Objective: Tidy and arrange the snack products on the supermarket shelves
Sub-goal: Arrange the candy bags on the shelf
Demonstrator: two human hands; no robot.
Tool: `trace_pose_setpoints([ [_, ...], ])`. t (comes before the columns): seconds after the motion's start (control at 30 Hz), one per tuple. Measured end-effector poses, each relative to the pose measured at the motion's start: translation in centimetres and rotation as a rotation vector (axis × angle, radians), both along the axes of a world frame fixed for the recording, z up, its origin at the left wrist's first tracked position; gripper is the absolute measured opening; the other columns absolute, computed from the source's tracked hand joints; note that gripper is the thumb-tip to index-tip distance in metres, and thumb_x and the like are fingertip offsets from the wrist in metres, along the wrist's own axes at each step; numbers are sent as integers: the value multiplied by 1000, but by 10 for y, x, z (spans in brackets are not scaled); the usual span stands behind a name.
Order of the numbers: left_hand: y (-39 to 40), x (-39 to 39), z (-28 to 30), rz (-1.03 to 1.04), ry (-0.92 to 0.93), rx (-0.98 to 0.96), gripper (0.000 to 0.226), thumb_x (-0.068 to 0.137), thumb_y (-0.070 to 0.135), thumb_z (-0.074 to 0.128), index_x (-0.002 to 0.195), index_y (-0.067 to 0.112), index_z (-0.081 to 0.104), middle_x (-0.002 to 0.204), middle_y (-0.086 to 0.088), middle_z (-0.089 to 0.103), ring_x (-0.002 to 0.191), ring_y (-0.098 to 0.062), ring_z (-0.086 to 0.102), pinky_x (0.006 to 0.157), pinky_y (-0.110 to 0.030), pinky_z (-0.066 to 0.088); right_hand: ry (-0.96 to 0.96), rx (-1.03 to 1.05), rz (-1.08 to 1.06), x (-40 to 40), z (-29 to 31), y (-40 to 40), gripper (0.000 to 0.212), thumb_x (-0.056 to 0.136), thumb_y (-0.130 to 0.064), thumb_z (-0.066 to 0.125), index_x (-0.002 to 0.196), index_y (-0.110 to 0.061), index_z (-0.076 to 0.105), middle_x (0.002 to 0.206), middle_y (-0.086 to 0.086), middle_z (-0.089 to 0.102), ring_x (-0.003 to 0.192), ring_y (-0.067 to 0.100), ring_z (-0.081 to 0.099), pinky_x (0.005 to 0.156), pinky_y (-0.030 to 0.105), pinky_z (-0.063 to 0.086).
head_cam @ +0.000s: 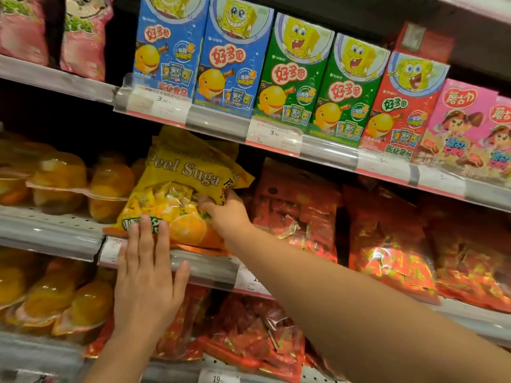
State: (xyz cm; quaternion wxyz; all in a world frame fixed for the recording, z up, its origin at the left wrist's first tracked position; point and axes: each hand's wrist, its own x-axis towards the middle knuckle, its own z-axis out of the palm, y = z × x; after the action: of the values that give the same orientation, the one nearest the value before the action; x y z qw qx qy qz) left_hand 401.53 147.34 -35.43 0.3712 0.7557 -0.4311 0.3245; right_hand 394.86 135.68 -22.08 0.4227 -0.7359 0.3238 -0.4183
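The fingers (146,239) of the left hand (148,275) are laid straight and flat against the lower front edge of a glossy yellow plastic candy bag (179,194), printed with orange slices and the words "Peel Suga". Its right side is pinched by the curled fingers of the right hand (226,214). The bag is held tilted at the front of the middle grey metal shelf (55,233), between clear tubs of orange fruit jelly (60,183) and red foil snack bags (298,208).

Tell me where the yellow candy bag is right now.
The yellow candy bag stands centre-left on the middle shelf, between orange jelly cups and red bags.
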Motion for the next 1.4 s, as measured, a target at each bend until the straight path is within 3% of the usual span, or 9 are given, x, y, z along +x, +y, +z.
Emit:
trace_pose_setpoints([
  [0.1, 1, 0, 1, 0, 8, 8, 78, 97, 51, 28, 160, 6, 18, 169, -16, 2, 156, -33, 2, 122, -56, 14, 134, -25, 7, -10, 4, 0, 50, 84, -34, 78, 128, -20, 59, 122, 6, 68, 109, 28, 65, 95, 44, 55],
  [0.17, 2, 0, 2, 5, 9, 17, 78, 97, 52, 27, 159, 6, 19, 169, -15, 4, 156, -33, 3, 122, -56, 14, 263, -137, -150, -22, 15, 7, 51, 83, -46, 75, 121, -17, 58, 112, 5, 67, 103, 31, 65, 86, 41, 54],
  [0.27, 2, -1, 2, 10, 14, 20, 77, 97, 52, 27, 160, 7, 20, 168, -16, 7, 156, -33, 4, 122, -57, 16, 327, -675, -439, -44, 22, 23, 44, 88, -44, 65, 121, -16, 53, 117, 8, 59, 104, 35, 60, 76, 40, 52],
  [0.37, 1, -1, 2, 13, 7, 16, 76, 96, 51, 29, 158, 7, 24, 168, -17, 11, 155, -34, 6, 121, -56, 16, 381, -1034, -434, -48, 18, 20, 53, 89, -35, 65, 137, -18, 47, 135, 12, 51, 123, 40, 51, 87, 49, 55],
  [0.57, -1, 0, 1, 26, 8, -3, 74, 95, 49, 31, 154, 5, 34, 165, -19, 19, 154, -36, 11, 121, -56, 16, 577, -823, -204, -31, 17, -11, 67, 98, -55, 46, 154, -21, 32, 158, 11, 32, 143, 35, 32, 111, 46, 38],
  [0.87, -3, -1, 1, 14, 18, -35, 71, 94, 48, 32, 153, 8, 38, 163, -18, 24, 154, -35, 14, 122, -55, 14, 850, -704, 70, -18, 35, -46, 88, 95, -72, 40, 161, -34, -5, 170, -4, -4, 157, 20, 2, 123, 50, 18],
  [1.03, 0, -2, 2, 19, 22, -3, 70, 96, 50, 31, 152, 8, 37, 163, -18, 23, 154, -34, 11, 122, -57, 16, 717, -762, 128, -41, 32, -41, 79, 99, -62, 45, 162, -33, 7, 170, 4, 6, 156, 25, 8, 124, 49, 20],
  [1.2, 1, -3, 2, 17, 24, -1, 70, 98, 51, 29, 154, 8, 33, 164, -18, 20, 155, -33, 8, 123, -56, 13, 619, -1135, 112, -133, 11, 2, 65, 97, -40, 58, 155, -24, 34, 160, 8, 36, 145, 27, 36, 113, 40, 39],
  [1.4, 0, -4, 2, 14, 20, -8, 69, 98, 47, 29, 155, 9, 28, 165, -18, 18, 155, -34, 8, 123, -55, 11, 628, -1174, -149, -270, -59, 4, 47, 93, -27, 55, 137, -11, 59, 140, 7, 58, 128, 28, 54, 102, 47, 47],
])
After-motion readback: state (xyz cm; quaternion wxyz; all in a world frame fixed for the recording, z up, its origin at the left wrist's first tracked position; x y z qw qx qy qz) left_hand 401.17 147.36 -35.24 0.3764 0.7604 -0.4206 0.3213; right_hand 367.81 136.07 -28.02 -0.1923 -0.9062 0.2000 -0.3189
